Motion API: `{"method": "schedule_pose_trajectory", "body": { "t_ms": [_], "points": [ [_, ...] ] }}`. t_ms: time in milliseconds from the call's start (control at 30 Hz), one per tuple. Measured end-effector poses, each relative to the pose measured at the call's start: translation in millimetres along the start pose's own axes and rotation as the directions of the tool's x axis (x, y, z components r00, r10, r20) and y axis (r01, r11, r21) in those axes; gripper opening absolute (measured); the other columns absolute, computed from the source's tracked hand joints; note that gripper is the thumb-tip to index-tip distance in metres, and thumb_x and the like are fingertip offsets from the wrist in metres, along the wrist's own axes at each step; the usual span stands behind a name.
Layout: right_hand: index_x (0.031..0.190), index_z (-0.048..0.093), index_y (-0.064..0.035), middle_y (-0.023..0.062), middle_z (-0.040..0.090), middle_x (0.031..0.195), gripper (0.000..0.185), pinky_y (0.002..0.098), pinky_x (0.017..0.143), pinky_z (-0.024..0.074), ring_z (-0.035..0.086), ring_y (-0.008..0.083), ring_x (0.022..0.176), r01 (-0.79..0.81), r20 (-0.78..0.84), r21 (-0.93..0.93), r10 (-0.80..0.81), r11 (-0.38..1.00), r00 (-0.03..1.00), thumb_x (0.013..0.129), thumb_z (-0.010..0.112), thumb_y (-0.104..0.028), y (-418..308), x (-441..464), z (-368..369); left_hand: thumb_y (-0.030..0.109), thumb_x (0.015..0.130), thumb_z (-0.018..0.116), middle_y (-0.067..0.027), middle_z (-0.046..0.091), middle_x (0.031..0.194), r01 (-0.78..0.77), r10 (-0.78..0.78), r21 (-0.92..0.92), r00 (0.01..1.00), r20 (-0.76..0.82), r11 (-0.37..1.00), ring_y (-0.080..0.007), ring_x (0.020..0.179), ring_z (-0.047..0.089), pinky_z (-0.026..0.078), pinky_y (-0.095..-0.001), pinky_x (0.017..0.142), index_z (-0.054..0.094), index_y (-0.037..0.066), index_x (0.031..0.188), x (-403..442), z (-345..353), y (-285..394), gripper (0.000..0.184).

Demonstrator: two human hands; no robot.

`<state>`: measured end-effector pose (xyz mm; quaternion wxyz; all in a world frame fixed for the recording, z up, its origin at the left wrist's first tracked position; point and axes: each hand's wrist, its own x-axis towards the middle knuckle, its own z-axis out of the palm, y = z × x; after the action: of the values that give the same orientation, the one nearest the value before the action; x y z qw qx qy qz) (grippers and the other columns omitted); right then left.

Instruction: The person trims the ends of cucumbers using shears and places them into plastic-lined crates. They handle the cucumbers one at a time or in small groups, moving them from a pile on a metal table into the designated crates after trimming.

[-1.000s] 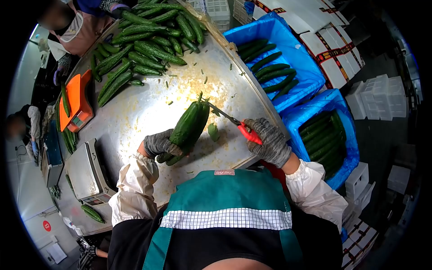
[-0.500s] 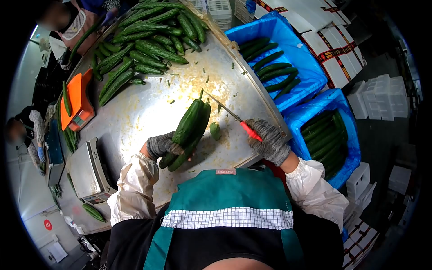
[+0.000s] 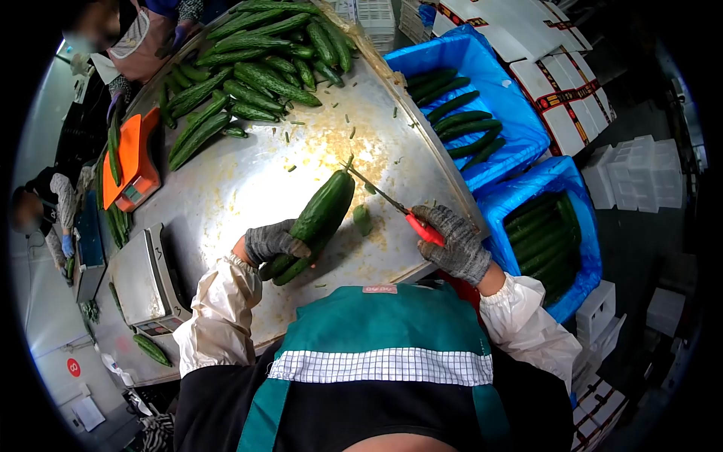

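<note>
Gloved in grey, my left hand (image 3: 275, 242) is wrapped round the lower part of a few dark green cucumbers (image 3: 325, 211), held tilted above the metal table (image 3: 226, 181). My right hand (image 3: 455, 245), also gloved, grips red-handled scissors (image 3: 428, 229). The scissors' blades reach the stem end at the cucumbers' upper tips. Beneath, between my hands, a small green piece (image 3: 362, 220) lies on the table, with short stem bits scattered farther up.
A cucumber pile (image 3: 263, 75) covers the table's far end. Blue-lined crates (image 3: 527, 143) of cucumbers stand right. At left are an orange scale (image 3: 137, 169), a metal scale (image 3: 135, 282) and two other people (image 3: 139, 45).
The scissors' blades parted from the stem end, then came back to it. The cucumbers in my left hand turned slightly. The other person at upper left lowered a long cucumber towards the orange scale.
</note>
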<state>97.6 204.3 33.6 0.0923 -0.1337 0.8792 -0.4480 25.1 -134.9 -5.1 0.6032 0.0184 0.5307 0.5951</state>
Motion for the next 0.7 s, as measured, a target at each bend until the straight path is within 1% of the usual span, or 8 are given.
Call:
{"method": "schedule_pose_trajectory", "body": {
  "t_ms": [67, 133, 233, 333, 400, 500, 633, 700],
  "points": [
    [0.116, 0.051, -0.0064, 0.0162, 0.054, 0.109, 0.049, 0.0377, 0.088, 0.0416, 0.052, 0.0323, 0.102, -0.003, 0.009, -0.02, 0.003, 1.0, 1.0, 0.07, 0.064, -0.015, -1.1, 1.7, -0.2, 0.019, 0.061, 0.073, -0.0124, 0.06, 0.092, 0.013, -0.013, 0.038, 1.0, 0.002, 0.999, -0.0232, 0.083, 0.059, 0.048, -0.0336, 0.076, 0.053, -0.001, 0.106, 0.7, 1.2, 0.6, 0.053],
    [0.116, 0.051, -0.0066, 0.0156, 0.054, 0.111, 0.05, 0.0376, 0.089, 0.0408, 0.051, 0.032, 0.104, -0.006, 0.019, -0.039, 0.007, 0.999, 1.0, 0.069, 0.064, -0.015, -1.0, 2.1, -0.2, 0.018, 0.062, 0.073, -0.0116, 0.06, 0.091, 0.003, -0.003, -0.004, 1.0, 0.013, 1.0, -0.0223, 0.084, 0.058, 0.048, -0.0336, 0.075, 0.053, -0.001, 0.106, 0.9, 5.3, 2.4, 0.052],
    [0.116, 0.051, -0.0068, 0.0146, 0.054, 0.112, 0.05, 0.0377, 0.091, 0.0403, 0.051, 0.0318, 0.105, 0.057, 0.004, -0.062, -0.056, 0.996, 0.998, 0.069, 0.065, -0.015, 1.1, 1.8, 0.9, 0.016, 0.063, 0.073, -0.0111, 0.06, 0.091, 0.004, -0.005, 0.019, 0.999, 0.039, 1.0, -0.0219, 0.083, 0.058, 0.048, -0.033, 0.075, 0.053, -0.001, 0.106, 3.2, 3.2, 1.0, 0.05],
    [0.116, 0.051, -0.0067, 0.0147, 0.055, 0.11, 0.05, 0.0383, 0.089, 0.041, 0.052, 0.032, 0.102, 0.05, 0.005, -0.046, -0.05, 0.998, 0.999, 0.069, 0.065, -0.015, -0.2, 1.5, 2.0, 0.015, 0.064, 0.073, -0.0109, 0.059, 0.09, 0.039, -0.04, 0.043, 0.999, 0.019, 0.998, -0.0217, 0.081, 0.058, 0.048, -0.0324, 0.074, 0.052, -0.001, 0.106, 2.5, 4.6, 3.7, 0.05],
    [0.116, 0.051, -0.0066, 0.0148, 0.056, 0.107, 0.049, 0.0389, 0.088, 0.0415, 0.053, 0.0323, 0.1, -0.029, 0.018, -0.025, 0.03, 0.999, 0.999, 0.069, 0.065, -0.015, -2.8, 1.7, 3.0, 0.015, 0.064, 0.073, -0.0111, 0.06, 0.09, 0.035, -0.035, 0.024, 0.999, 0.006, 0.999, -0.0217, 0.081, 0.059, 0.048, -0.0323, 0.073, 0.052, -0.001, 0.106, 1.2, 5.5, 4.2, 0.049],
    [0.116, 0.05, -0.0065, 0.0164, 0.057, 0.101, 0.051, 0.0394, 0.082, 0.0438, 0.055, 0.0328, 0.092, 0.054, -0.035, -0.036, -0.055, 0.998, 0.998, 0.068, 0.064, -0.018, 0.5, 2.7, 7.2, 0.015, 0.065, 0.072, -0.0115, 0.06, 0.09, 0.029, -0.029, 0.0, 1.0, -0.011, 1.0, -0.0219, 0.081, 0.059, 0.049, -0.0324, 0.073, 0.052, -0.001, 0.106, 0.0, 6.6, 2.9, 0.049],
    [0.116, 0.05, -0.0064, 0.0164, 0.057, 0.101, 0.051, 0.0396, 0.082, 0.0438, 0.055, 0.0329, 0.092, 0.074, -0.038, -0.065, -0.077, 0.995, 0.996, 0.068, 0.065, -0.017, 2.9, 4.2, 8.8, 0.014, 0.065, 0.073, -0.0119, 0.06, 0.09, 0.033, -0.033, -0.011, 0.999, -0.028, 0.999, -0.0222, 0.08, 0.06, 0.049, -0.0323, 0.073, 0.052, -0.001, 0.106, -0.9, 5.0, -0.3, 0.049],
    [0.115, 0.051, -0.0062, 0.0163, 0.057, 0.103, 0.048, 0.038, 0.083, 0.0442, 0.055, 0.0324, 0.096, 0.066, -0.024, -0.077, -0.068, 0.995, 0.997, 0.069, 0.064, -0.013, 0.5, 4.9, 7.6, 0.014, 0.064, 0.073, -0.012, 0.06, 0.089, 0.032, -0.033, -0.031, 0.999, -0.03, 0.999, -0.0222, 0.08, 0.06, 0.049, -0.0322, 0.073, 0.052, -0.001, 0.106, -2.2, 6.6, 0.9, 0.049]
  ]
}}
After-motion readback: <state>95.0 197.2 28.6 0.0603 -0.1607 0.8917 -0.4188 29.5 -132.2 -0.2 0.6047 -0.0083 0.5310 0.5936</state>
